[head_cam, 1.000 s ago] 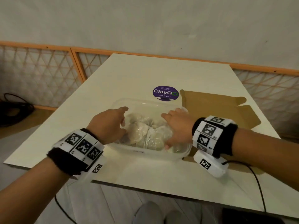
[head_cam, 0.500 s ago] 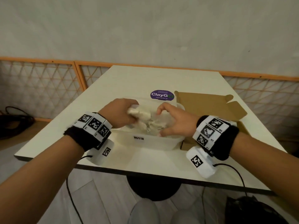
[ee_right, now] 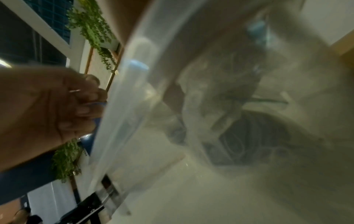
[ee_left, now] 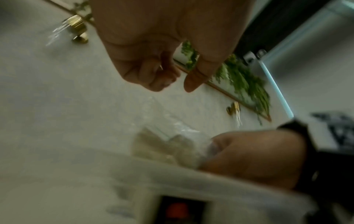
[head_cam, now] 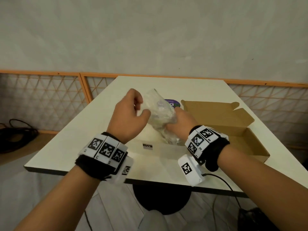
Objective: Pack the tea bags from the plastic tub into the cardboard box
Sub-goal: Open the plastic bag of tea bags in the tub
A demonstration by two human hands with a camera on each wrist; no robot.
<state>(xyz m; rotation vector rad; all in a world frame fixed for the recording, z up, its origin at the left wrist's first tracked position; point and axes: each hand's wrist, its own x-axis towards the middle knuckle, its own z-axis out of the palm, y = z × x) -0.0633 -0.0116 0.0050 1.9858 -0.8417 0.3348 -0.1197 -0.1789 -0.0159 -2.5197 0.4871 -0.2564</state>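
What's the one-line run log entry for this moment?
right hand grips clear bag of tea bags above plastic tub | left hand alongside | cardboard box open

Counts, placed against cardboard box:
- One cardboard box, open, lid flap back.
- One plastic tub, just left of box.
- One clear bag of tea bags, above tub, left of box; tea bags inside too blurred to count.
- Two hands: left hand, right hand, both left of box.
- One round purple sticker, left of box's far corner.
- One table under box.
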